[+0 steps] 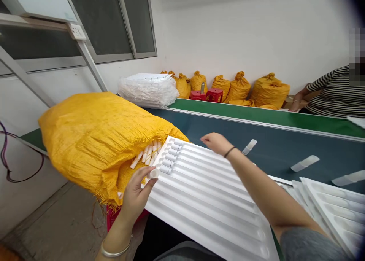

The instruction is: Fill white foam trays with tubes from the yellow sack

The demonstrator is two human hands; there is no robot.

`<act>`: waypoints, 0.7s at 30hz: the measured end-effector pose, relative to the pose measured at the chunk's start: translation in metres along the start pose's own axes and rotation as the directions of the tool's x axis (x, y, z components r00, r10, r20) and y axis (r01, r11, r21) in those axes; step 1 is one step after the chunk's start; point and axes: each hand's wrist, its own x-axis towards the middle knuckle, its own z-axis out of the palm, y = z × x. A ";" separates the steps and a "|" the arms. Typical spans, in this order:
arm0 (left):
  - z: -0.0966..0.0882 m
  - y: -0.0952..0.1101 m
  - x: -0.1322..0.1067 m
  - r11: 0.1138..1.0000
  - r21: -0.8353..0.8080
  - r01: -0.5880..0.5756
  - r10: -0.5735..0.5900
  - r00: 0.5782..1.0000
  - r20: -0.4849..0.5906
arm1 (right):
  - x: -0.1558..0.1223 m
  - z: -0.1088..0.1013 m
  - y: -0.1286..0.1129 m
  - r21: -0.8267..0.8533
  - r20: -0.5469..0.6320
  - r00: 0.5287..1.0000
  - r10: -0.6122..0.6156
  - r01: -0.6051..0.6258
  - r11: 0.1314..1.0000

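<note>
A big yellow woven sack lies on its side at the left, its mouth spilling small white tubes. A white grooved tray rests in front of me with several tubes lying in its grooves at the sack end. My left hand pinches one white tube at the tray's near corner. My right hand reaches across the tray's far edge, fingers curled downward; I cannot see what, if anything, is in them.
A dark conveyor belt with a green border carries a few loose tubes. More white trays are stacked at the right. A clear bag of trays, yellow sacks and red stools line the wall. A person in stripes sits far right.
</note>
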 end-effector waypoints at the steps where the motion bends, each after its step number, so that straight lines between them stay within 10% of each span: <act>1: 0.004 0.005 0.002 0.999 -0.013 -0.032 0.032 0.999 0.008 | 0.011 0.011 -0.027 0.017 0.010 0.997 -0.075 0.075 0.997; 6: 0.008 0.013 0.006 0.994 -0.012 -0.110 0.111 0.992 0.052 | 0.048 0.048 -0.096 0.038 0.054 0.981 -0.185 0.183 0.982; 11: 0.007 0.007 0.004 0.978 -0.206 0.019 -0.027 0.999 -0.034 | 0.022 0.033 -0.085 0.123 -0.082 0.972 -0.221 0.230 0.965; 14: 0.014 0.013 0.004 0.816 -0.554 0.163 -0.252 0.964 -0.086 | -0.024 0.024 -0.078 0.218 -0.106 0.941 -0.322 0.338 0.915; 18: 0.026 0.031 0.004 0.614 -0.752 0.240 -0.372 0.928 -0.008 | -0.086 0.029 -0.076 0.672 -0.140 0.831 -0.539 0.479 0.564; 21: 0.028 0.040 0.001 0.695 -0.656 0.294 -0.364 0.931 0.032 | -0.111 0.027 -0.074 0.792 -0.285 0.796 -0.534 0.510 0.337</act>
